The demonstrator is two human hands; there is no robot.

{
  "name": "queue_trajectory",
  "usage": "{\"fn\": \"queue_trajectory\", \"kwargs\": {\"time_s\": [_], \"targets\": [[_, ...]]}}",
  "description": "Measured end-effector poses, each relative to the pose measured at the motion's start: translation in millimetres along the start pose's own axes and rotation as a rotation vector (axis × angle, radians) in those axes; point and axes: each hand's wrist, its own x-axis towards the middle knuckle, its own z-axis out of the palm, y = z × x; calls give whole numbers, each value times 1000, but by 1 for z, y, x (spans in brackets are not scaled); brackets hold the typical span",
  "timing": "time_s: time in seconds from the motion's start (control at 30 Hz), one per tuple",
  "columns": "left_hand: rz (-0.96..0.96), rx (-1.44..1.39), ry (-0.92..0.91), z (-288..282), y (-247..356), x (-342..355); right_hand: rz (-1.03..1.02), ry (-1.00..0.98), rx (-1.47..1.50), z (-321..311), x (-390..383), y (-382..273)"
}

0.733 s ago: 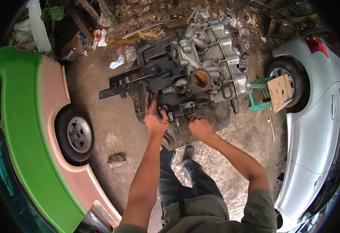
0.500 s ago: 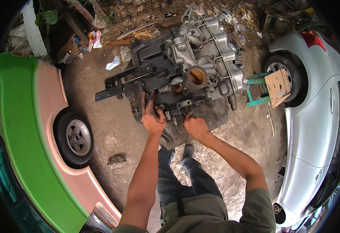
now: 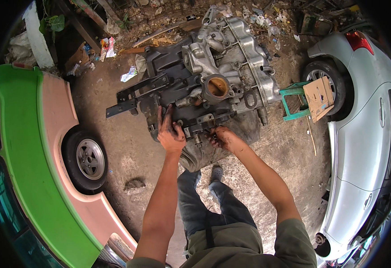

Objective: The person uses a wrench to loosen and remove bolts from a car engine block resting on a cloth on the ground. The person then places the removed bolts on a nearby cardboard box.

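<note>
A dark, greasy engine block (image 3: 184, 94) with a silver ribbed cover (image 3: 250, 56) lies in front of me. On it, a round intake opening (image 3: 217, 87) has a brownish inside. My left hand (image 3: 172, 137) rests on the block's near left side, fingers stretched forward and apart, fingertips blackened. Just right of it, a small metal bracket (image 3: 205, 118) is fixed along the near edge. By that edge my right hand (image 3: 225, 138) has its fingers curled together, palm side partly turned up. Something small and dark may be between them; I cannot make it out.
Beneath the engine bulges a dark, worn rubbery-looking piece (image 3: 244, 129). A green-and-pink vehicle (image 3: 54, 129) stands at left, a silver car (image 3: 356, 143) at right. Cardboard (image 3: 319, 98) lies on a green stool (image 3: 292, 102). Litter (image 3: 129, 74) and a stone (image 3: 135, 183) are on the ground.
My right hand has turned, so its blackened fingers now show, and sits slightly right of before. The left hand stays on the block. The engine appears shifted slightly left in the view.
</note>
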Motion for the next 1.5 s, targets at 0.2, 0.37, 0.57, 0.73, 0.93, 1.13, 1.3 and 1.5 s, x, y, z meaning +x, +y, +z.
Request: {"fn": "queue_trajectory", "kwargs": {"time_s": [0.2, 0.37, 0.57, 0.73, 0.93, 1.13, 1.3, 1.5], "targets": [[-34, 10, -6, -1, 2, 0, 263, -238, 757, -12, 11, 13], [0, 18, -2, -1, -1, 0, 159, -214, 748, -14, 22, 24], [10, 7, -6, 0, 3, 3, 145, -230, 547, -23, 31, 25], [-5, 17, -42, -1, 3, 2, 305, -308, 598, -40, 29, 15], [77, 37, -27, 1, -4, 4, 329, -271, 690, -36, 25, 14], [-17, -47, -53, -1, 1, 1, 12, -70, 433, -18, 24, 31], [23, 0, -35, -5, 3, 3, 5, -3, 532, -12, 40, 40], [-17, -43, -43, -8, 4, 3, -9, -83, 729, -28, 55, 57]]}}
